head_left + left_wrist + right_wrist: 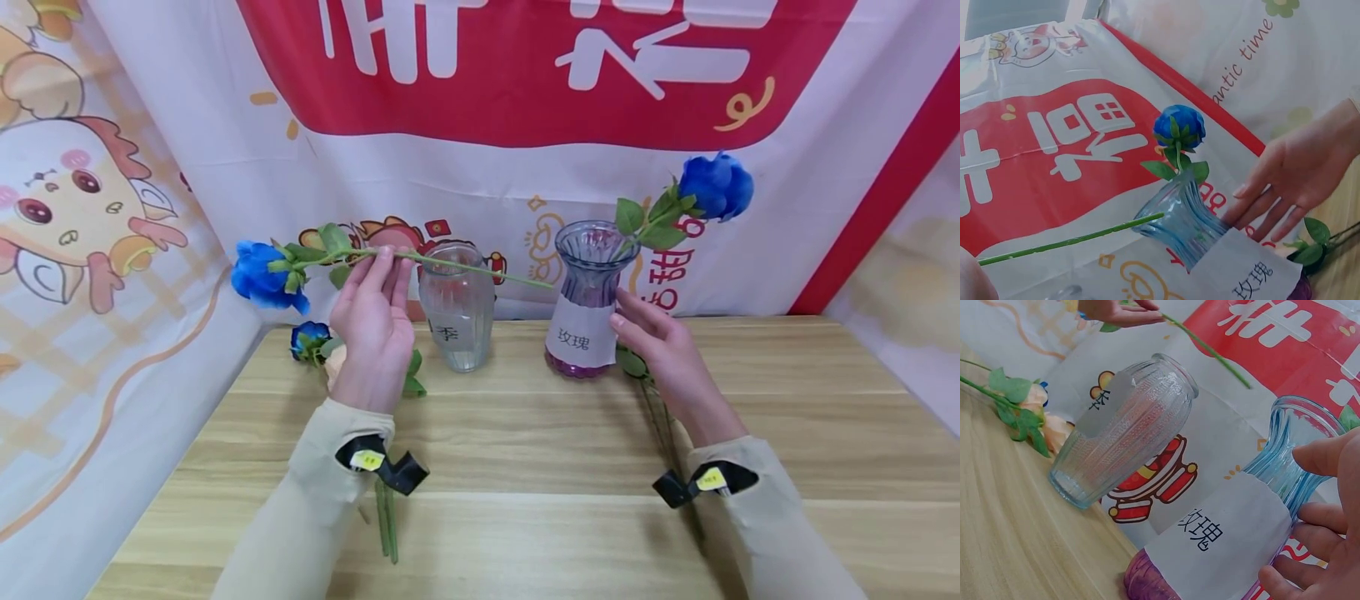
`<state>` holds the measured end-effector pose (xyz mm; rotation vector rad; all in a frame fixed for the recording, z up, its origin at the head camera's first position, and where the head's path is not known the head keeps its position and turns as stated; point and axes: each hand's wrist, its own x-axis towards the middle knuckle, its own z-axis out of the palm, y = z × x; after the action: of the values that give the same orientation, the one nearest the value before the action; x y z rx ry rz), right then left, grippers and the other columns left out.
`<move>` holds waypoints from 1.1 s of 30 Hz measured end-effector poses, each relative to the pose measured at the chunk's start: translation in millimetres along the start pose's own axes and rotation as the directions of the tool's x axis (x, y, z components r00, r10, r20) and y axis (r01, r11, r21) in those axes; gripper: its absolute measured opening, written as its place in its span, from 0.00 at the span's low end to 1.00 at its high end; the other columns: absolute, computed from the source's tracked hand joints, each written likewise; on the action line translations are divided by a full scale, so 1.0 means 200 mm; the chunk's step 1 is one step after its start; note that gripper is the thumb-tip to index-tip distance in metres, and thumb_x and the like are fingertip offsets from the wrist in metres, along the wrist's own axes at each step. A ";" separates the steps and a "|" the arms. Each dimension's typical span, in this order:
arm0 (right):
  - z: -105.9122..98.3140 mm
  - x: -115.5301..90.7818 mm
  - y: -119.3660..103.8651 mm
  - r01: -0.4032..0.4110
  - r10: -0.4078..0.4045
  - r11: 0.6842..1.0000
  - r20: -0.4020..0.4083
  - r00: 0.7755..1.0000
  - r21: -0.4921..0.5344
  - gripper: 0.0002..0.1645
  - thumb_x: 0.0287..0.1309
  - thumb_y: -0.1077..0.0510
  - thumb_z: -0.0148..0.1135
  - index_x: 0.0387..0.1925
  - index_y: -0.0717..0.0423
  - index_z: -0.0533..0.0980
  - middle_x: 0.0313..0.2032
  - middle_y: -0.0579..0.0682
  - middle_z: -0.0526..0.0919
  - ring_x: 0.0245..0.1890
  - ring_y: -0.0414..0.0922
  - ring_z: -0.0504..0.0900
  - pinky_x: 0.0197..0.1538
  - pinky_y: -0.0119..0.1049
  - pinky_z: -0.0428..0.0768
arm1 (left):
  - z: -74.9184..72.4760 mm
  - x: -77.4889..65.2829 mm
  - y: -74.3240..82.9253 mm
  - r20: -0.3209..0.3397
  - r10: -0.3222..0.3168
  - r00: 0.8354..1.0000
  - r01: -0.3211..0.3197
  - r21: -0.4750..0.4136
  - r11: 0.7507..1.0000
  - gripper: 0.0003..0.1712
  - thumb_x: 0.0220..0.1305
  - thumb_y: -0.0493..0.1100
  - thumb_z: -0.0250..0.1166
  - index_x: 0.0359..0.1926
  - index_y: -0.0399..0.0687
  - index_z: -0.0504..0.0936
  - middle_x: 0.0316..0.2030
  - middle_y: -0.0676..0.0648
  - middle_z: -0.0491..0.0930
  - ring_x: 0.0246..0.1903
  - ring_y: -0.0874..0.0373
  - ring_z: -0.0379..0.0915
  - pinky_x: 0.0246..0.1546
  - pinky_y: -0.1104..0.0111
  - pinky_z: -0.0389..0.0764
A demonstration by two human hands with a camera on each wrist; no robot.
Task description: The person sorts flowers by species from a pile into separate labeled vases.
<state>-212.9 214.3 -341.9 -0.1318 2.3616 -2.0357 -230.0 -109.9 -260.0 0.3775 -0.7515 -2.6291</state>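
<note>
My left hand [378, 329] pinches the green stem of an artificial blue rose [264, 273]. The bloom points left, and the bare stem end reaches toward the mouth of a blue and purple glass vase [592, 287]. Beside that vase is my right hand [667, 350], its extended fingers at the glass and the label. Another blue rose [716, 185] stands in the vase, leaning right. The right wrist view shows my thumb and fingers [1319, 519] along the vase's side, not wrapped round it.
A clear ribbed vase [459, 304] with a label stands left of the blue one. Peach flowers [1057, 428] and a small blue bloom [307, 340] lie at the left. Leafy stems [660, 425] lie by my right forearm. A printed cloth [510, 179] hangs behind the wooden table [480, 533].
</note>
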 end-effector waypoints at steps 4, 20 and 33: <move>0.00 0.00 0.00 0.001 -0.001 1.000 0.002 1.000 -0.001 0.44 0.78 0.39 0.57 0.85 0.44 0.54 0.85 0.45 0.54 0.85 0.50 0.56 0.84 0.55 0.59 | 0.07 0.00 -0.03 -0.010 0.004 1.000 -0.004 -0.028 1.000 0.17 0.63 0.33 0.75 0.53 0.39 0.85 0.54 0.40 0.88 0.50 0.50 0.90 0.55 0.67 0.88; 0.00 0.00 0.01 -0.005 0.005 1.000 0.000 1.000 -0.004 0.43 0.78 0.39 0.56 0.85 0.43 0.54 0.85 0.45 0.55 0.84 0.50 0.57 0.84 0.54 0.60 | 0.22 -0.01 -0.17 0.018 0.044 0.999 -0.044 -0.026 0.999 0.13 0.67 0.34 0.73 0.51 0.38 0.86 0.49 0.41 0.89 0.50 0.50 0.90 0.53 0.68 0.89; 0.00 0.01 0.01 0.004 -0.005 1.000 -0.001 1.000 -0.006 0.42 0.79 0.40 0.56 0.85 0.42 0.54 0.85 0.45 0.56 0.84 0.49 0.58 0.84 0.54 0.60 | 0.32 -0.02 -0.30 0.042 0.084 0.996 -0.083 -0.013 0.996 0.08 0.66 0.32 0.74 0.45 0.38 0.86 0.45 0.41 0.89 0.46 0.51 0.90 0.52 0.65 0.90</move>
<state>-214.5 214.5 -344.0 -0.1359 2.3711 -2.0310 -265.6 -33.2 -240.5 0.2822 -0.7488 -2.5692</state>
